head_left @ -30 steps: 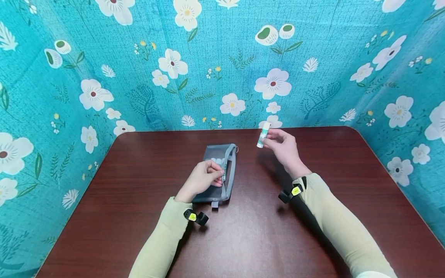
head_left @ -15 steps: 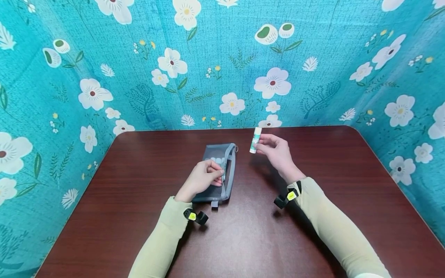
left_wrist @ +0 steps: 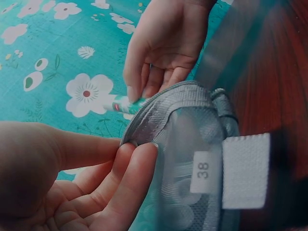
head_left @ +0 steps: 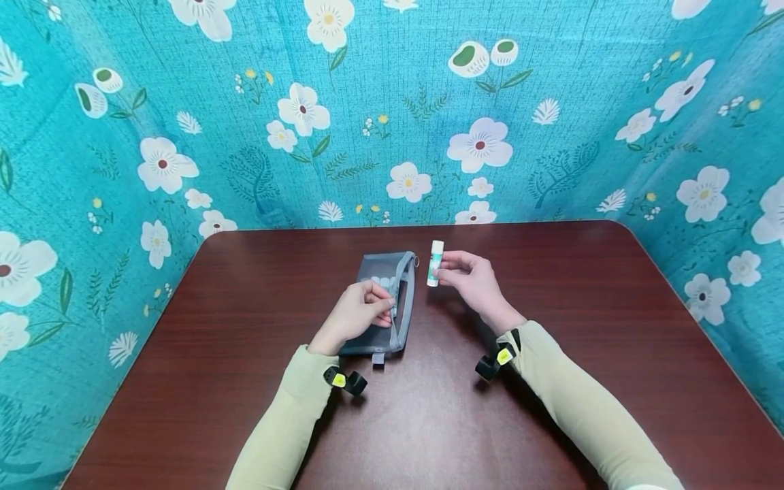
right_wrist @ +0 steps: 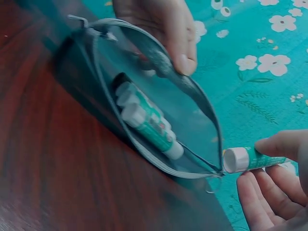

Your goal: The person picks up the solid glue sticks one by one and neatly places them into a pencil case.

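Note:
A grey mesh zip pouch [head_left: 373, 340] lies on the table with its zipped mouth spread wide, facing right. My left hand [head_left: 361, 313] pinches the upper edge of that mouth between thumb and fingers, close up in the left wrist view. Inside the pouch, several green-and-white glue sticks [right_wrist: 151, 127] lie side by side in the right wrist view. My right hand [head_left: 474, 282] holds another glue stick [head_left: 435, 264] near upright between thumb and fingertips, just right of the pouch. In the right wrist view this glue stick's white end [right_wrist: 236, 160] is beside the zip's ring end.
The dark red wooden table [head_left: 245, 395] runs to a blue floral cloth [head_left: 367, 102] hung behind and at both sides. A small metal ring [head_left: 417, 261] hangs at the pouch's far corner, and a fabric tab [head_left: 378, 359] sticks out at its near end.
My right hand has moved left and toward me, bringing the glue stick closer to the pouch's mouth. My left hand stays in place on the pouch's edge.

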A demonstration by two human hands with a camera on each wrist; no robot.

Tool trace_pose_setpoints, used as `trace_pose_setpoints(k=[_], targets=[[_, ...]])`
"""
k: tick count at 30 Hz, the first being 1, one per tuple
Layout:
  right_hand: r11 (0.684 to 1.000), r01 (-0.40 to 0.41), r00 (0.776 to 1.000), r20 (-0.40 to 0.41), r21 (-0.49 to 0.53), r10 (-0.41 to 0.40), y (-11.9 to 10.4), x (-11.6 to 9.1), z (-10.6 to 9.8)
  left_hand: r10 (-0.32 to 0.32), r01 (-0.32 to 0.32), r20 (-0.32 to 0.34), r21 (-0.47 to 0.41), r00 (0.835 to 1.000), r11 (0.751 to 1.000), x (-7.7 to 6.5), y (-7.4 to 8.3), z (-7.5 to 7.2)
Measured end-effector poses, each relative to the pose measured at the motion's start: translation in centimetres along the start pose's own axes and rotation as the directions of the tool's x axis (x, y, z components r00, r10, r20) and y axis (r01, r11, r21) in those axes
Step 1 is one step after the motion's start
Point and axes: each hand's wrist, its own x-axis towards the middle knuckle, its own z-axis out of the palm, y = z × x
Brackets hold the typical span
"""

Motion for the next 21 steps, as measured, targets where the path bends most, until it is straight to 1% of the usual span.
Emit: trace_pose_setpoints(k=[5, 12, 19, 21], targets=[[0.999, -0.040, 0.999, 0.024, -0.025, 0.040, 0.6, -0.5, 1.0, -0.005, 0.005, -0.002, -0.001, 1.000, 1.000, 0.0, 0.0, 0.0], [0.997, -0.060, 0.996, 0.062, -0.046, 0.063, 1.5, -1.0, 2.5, -0.019, 0.019, -0.001, -0.003, 1.000, 1.000, 0.0, 0.0, 0.0], [0.984, -0.119, 0.988, 0.080, -0.132, 0.130, 1.7, -1.3, 3.4, -0.024, 0.024, -0.003, -0.004, 1.000, 1.000, 0.1, 0.0, 0.1], [0.981, -0.137, 0.985, 0.082, -0.135, 0.149, 1.7, -1.3, 3.6, -0.026, 0.026, -0.003, -0.008, 1.000, 1.000, 0.0, 0.0, 0.1]])
